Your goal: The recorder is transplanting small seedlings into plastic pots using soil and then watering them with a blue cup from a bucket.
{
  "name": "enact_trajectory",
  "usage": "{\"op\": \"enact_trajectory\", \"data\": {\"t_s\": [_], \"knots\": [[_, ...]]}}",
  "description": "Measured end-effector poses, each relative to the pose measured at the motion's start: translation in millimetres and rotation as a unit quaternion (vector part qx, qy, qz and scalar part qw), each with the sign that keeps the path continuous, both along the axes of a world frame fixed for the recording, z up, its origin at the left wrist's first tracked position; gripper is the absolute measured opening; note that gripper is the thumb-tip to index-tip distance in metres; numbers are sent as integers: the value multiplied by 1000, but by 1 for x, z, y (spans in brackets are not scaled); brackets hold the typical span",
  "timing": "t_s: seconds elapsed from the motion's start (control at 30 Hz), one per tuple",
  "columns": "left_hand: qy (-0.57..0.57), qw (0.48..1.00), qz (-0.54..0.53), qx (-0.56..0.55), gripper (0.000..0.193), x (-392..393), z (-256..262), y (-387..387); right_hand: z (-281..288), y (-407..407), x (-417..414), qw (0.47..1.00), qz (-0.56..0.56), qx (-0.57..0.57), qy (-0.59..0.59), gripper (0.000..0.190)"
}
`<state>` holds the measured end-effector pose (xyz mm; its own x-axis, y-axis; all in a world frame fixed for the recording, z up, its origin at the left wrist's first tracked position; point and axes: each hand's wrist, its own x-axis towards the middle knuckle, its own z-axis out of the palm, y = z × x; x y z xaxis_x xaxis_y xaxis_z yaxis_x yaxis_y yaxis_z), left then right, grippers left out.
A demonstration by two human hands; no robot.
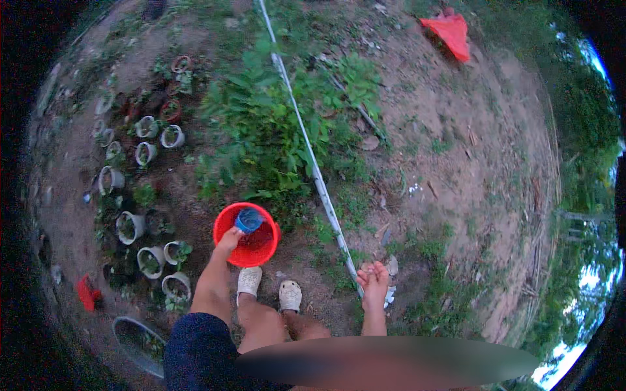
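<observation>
My left hand [231, 238] grips a blue plastic cup [249, 220] by its rim side. The cup is over the mouth of a red plastic bucket [226, 210], which stands on the soil just ahead of my feet. Whether the cup holds liquid cannot be told. My right hand [374, 276] is held out at the right, palm up, with loosely bent fingers and nothing seen in it. Behind its fingertips runs the near end of a long white pole [320, 188]; I cannot tell whether they touch.
Several white pots [129, 228] with small plants stand at the left, near a large grey-rimmed container [137, 342]. Leafy green plants [274, 132] grow beyond the bucket. Red objects lie at the far right [450, 36] and left [88, 293]. My feet wear pale clogs [291, 295].
</observation>
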<state>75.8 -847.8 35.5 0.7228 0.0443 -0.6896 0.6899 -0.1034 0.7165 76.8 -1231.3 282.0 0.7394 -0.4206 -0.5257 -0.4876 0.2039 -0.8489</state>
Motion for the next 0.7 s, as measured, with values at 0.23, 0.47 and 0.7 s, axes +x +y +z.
{"op": "enact_trajectory", "data": {"t_s": [0.23,0.47,0.7], "knots": [[-66,970,125,-196,31,-16,209,-12,126,25,33,991,41,124,-27,19],[-103,944,285,-134,22,-59,396,9,233,76,59,956,231,159,-90,16],[-191,910,366,-43,21,-152,512,69,327,193,60,890,387,211,-121,18]]}}
